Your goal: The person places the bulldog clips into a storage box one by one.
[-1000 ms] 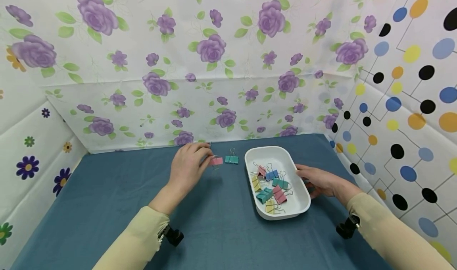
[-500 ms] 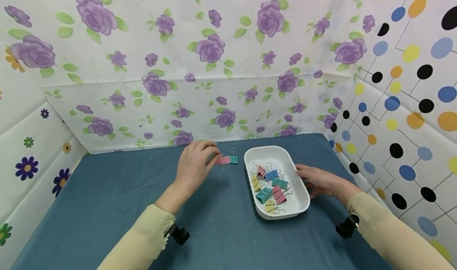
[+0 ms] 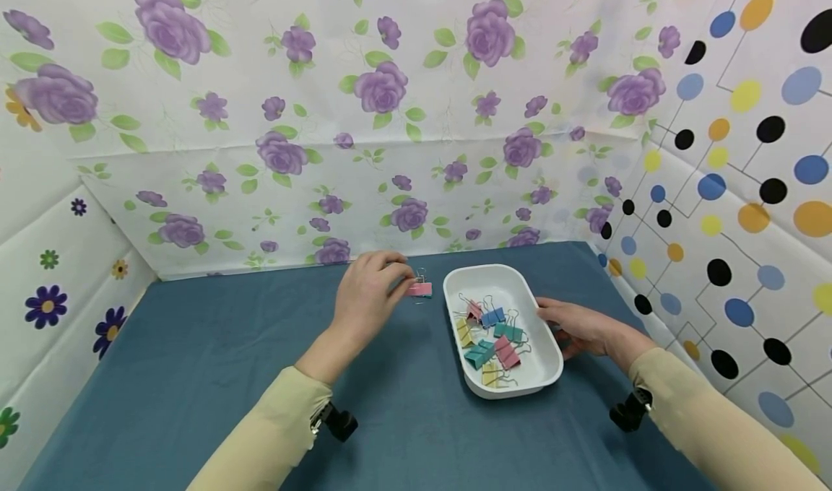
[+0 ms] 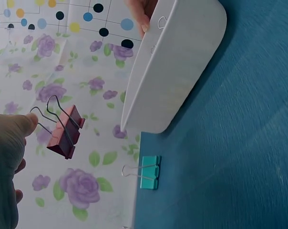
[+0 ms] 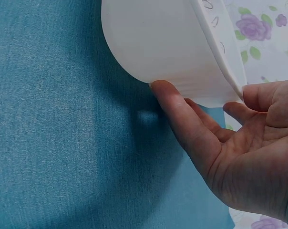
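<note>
My left hand (image 3: 370,296) pinches a pink binder clip (image 3: 421,289) by its wire handle, above the blue cloth. In the left wrist view the pink clip hangs clear of the table, its jaws together. A teal binder clip (image 4: 150,171) lies on the cloth near the back edge; in the head view the pink one hides most of it. My right hand (image 3: 581,328) holds the right side of a white plastic tray (image 3: 549,375), with fingers at the rim and against the lower wall. Inside lie several binder clips: blue (image 3: 492,318), pink (image 3: 507,352), teal (image 3: 479,354) and yellow (image 3: 490,375).
A blue cloth (image 3: 214,375) covers the table. Flowered sheeting (image 3: 338,188) rises behind it, and a dotted sheet (image 3: 728,260) stands at the right. Each wrist carries a small black camera, one of them the left wrist camera (image 3: 341,422).
My left hand has moved right with the pink clip, which now overlaps the teal clip in the head view. The right hand and the tray stay in place.
</note>
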Motion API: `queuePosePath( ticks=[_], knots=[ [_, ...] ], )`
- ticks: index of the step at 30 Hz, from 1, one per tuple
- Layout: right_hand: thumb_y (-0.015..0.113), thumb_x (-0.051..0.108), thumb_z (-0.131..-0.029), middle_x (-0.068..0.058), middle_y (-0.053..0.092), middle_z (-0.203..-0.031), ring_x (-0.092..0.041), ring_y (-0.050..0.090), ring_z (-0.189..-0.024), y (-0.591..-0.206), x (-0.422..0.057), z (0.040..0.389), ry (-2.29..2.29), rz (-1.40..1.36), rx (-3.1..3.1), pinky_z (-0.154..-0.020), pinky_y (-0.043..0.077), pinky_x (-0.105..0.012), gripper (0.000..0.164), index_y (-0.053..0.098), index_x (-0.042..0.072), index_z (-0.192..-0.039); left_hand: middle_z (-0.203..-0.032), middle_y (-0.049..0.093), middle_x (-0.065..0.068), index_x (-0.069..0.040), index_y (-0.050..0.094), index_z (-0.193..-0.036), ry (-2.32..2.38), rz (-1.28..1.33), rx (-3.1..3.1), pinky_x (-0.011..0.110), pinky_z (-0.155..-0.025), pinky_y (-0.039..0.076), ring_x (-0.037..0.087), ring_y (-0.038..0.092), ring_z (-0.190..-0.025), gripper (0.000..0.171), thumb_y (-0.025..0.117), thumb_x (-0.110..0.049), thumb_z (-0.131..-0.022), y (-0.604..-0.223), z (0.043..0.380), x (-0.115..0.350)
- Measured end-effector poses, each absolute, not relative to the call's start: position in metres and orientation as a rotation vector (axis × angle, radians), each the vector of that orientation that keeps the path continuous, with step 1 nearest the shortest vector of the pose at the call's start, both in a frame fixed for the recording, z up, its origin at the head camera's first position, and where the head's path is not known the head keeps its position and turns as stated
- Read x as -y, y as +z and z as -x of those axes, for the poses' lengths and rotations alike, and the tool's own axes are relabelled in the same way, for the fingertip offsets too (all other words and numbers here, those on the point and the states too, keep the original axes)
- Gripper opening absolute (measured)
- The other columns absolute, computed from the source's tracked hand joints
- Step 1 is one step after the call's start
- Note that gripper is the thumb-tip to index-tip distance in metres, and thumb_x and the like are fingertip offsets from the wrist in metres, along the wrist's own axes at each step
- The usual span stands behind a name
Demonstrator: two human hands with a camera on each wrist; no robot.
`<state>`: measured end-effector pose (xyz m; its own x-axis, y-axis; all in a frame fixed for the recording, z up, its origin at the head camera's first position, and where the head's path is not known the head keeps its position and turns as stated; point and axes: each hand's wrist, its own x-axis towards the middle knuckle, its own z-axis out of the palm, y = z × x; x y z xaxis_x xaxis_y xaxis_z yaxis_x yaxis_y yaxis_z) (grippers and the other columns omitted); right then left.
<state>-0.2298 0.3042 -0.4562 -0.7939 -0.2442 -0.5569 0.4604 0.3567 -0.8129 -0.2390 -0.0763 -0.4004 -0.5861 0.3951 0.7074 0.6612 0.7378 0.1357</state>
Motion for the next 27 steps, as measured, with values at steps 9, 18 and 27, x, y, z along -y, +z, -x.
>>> queuePosePath(
  ticks=[9,18,27],
  knots=[
    [0.042,0.037,-0.099,-0.014,0.041,-0.134,-0.034,0.053,-0.104,-0.457,-0.304,0.231,-1.483,-0.19,-2.011,-0.07,0.052,-0.051,0.053,0.022,0.031,-0.148,-0.107,0.06,-0.003,-0.023,0.071,-0.089,-0.512,0.803,2.262,0.039,-0.089,0.043,0.02,0.054,-0.102,0.009,0.072,-0.029,-0.082,-0.4,0.24,0.068],
    [0.042,0.037,-0.099,-0.013,0.041,-0.135,-0.033,0.054,-0.105,-0.457,-0.304,0.23,-1.482,-0.189,-2.012,-0.069,0.052,-0.052,0.053,0.022,0.032,-0.148,-0.106,0.059,-0.004,-0.024,0.071,-0.089,-0.508,0.812,2.268,0.037,-0.087,0.044,0.018,0.054,-0.101,0.01,0.072,-0.03,-0.082,-0.399,0.239,0.06],
    [0.042,0.037,-0.099,-0.013,0.041,-0.135,-0.033,0.054,-0.104,-0.457,-0.304,0.23,-1.479,-0.189,-2.011,-0.069,0.052,-0.051,0.053,0.022,0.031,-0.147,-0.105,0.059,-0.004,-0.024,0.07,-0.088,-0.515,0.855,2.257,0.037,-0.089,0.043,0.018,0.053,-0.101,0.007,0.072,-0.028,-0.083,-0.401,0.238,0.051]
  ],
)
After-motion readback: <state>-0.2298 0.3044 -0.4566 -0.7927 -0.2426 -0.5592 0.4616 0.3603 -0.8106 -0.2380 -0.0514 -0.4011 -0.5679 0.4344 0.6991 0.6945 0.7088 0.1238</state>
